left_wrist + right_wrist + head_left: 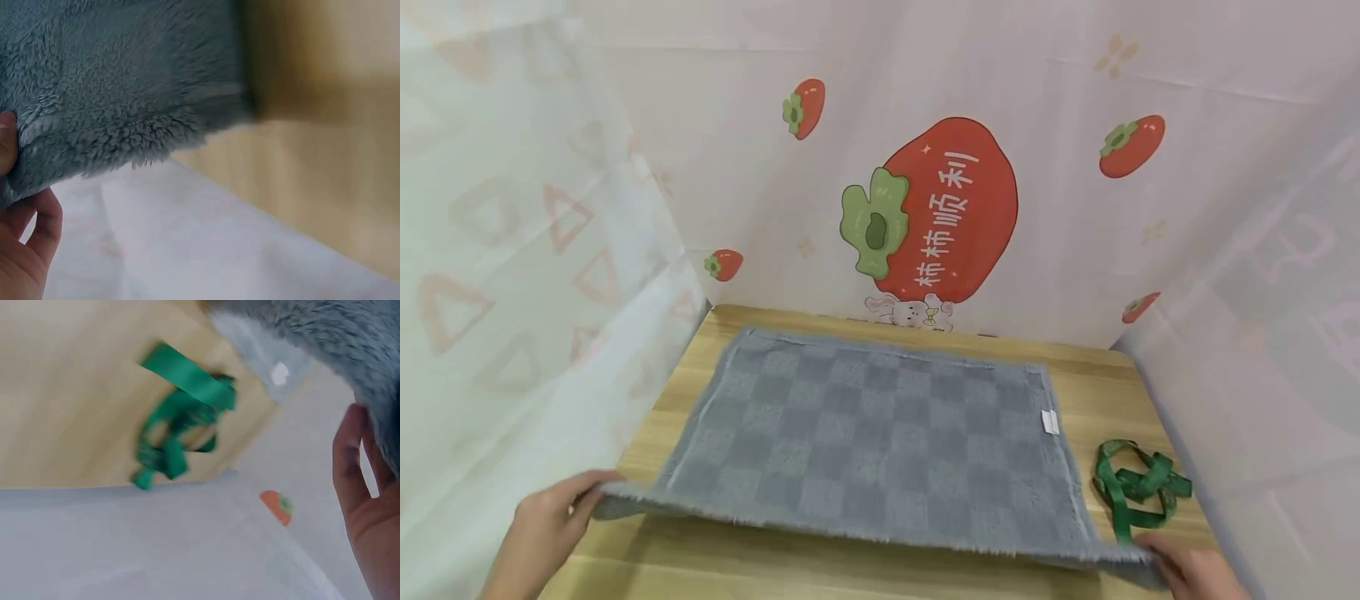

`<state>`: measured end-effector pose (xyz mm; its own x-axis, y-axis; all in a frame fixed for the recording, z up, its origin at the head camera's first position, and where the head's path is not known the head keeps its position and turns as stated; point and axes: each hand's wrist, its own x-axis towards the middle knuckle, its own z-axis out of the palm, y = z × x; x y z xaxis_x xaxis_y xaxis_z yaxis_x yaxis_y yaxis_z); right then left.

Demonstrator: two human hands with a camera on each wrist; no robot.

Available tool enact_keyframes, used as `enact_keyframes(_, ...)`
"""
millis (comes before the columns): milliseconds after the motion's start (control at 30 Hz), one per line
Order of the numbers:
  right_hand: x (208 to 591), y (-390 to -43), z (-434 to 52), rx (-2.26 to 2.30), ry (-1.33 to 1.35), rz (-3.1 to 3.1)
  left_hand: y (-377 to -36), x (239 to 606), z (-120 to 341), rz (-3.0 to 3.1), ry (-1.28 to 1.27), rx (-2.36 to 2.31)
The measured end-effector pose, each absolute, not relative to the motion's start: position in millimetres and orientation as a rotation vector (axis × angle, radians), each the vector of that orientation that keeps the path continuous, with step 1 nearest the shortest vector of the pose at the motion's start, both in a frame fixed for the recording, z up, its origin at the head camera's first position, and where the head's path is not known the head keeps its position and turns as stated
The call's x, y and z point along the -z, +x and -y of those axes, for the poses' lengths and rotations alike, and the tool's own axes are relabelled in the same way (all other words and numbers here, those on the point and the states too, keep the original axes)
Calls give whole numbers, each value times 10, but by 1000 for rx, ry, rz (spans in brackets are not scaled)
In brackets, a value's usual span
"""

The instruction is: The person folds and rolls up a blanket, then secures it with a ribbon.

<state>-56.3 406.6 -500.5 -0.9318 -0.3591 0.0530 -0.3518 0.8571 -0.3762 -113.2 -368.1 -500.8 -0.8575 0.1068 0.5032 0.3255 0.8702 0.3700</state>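
Note:
A blue-grey plush mat [880, 433] with a checkered pattern spreads over the wooden table, its far part lying flat. Its near edge is lifted off the surface and sags slightly between the two hands. My left hand [550, 521] pinches the near left corner; in the left wrist view the thumb and fingers grip the fluffy edge [112, 137]. At the near right corner, my right hand [1195, 568] pinches the mat, and the right wrist view shows its fingers against the pile [350, 344]. A small white tag [1050, 422] sticks out near the mat's right side.
A loosely bundled green ribbon [1156, 473] lies on the wooden table [1097, 387] right of the mat, close to my right hand. White printed sheets [760, 183] enclose the table at the back and both sides.

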Motion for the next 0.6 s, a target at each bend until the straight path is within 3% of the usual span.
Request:
enact_keyframes(300,4775,-1857,-3953,610,-394,-3363,-2466,4843,3653,2550,-388,634)
enact_keyframes(600,5072,-3015,-3997,603,-310,-3326,-3799,5071,3455,2657,-278,789)
